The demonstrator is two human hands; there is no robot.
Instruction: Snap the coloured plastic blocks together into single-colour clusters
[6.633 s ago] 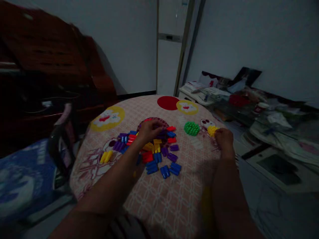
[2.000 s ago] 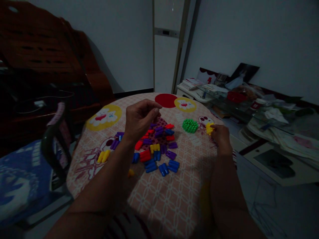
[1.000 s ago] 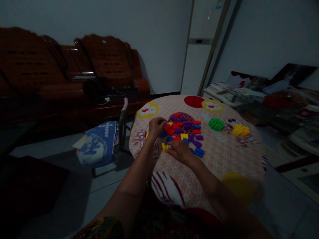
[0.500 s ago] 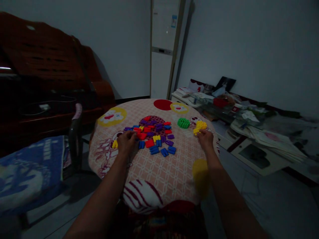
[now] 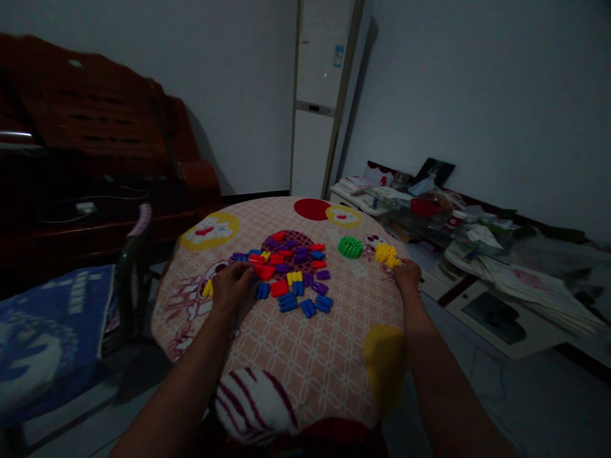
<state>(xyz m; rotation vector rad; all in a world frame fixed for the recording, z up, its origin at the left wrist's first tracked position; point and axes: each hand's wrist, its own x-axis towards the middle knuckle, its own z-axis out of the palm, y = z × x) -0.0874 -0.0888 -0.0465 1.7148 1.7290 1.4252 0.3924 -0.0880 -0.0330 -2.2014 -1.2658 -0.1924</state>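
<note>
My left hand [image 5: 232, 284] rests at the left edge of a loose pile of building blocks, its fingers curled together beside a red block [image 5: 264, 272]. What lies between those fingertips is hidden. A yellow block [image 5: 208, 288] lies left of this hand. Over at the right rim of the table, my right hand [image 5: 407, 277] pinches the near end of a knobbly yellow block cluster [image 5: 386, 254]. Left of that stands a green knobbly cluster [image 5: 350, 247]. Blue blocks [image 5: 288, 302], purple blocks [image 5: 323, 275] and yellow blocks [image 5: 294, 278] are scattered between my hands.
A patterned cloth covers the round table [image 5: 329, 356]. On the left are a chair with a blue cover [image 5: 52, 343] and a wooden bench [image 5: 95, 121]. At the right, a low cabinet [image 5: 442, 270] carries papers and clutter. A tall white unit [image 5: 312, 152] stands behind.
My right hand has shifted right, and the yellow cluster has turned so its narrow end points right toward it. My left hand stays by the pile. The view has tilted slightly.
</note>
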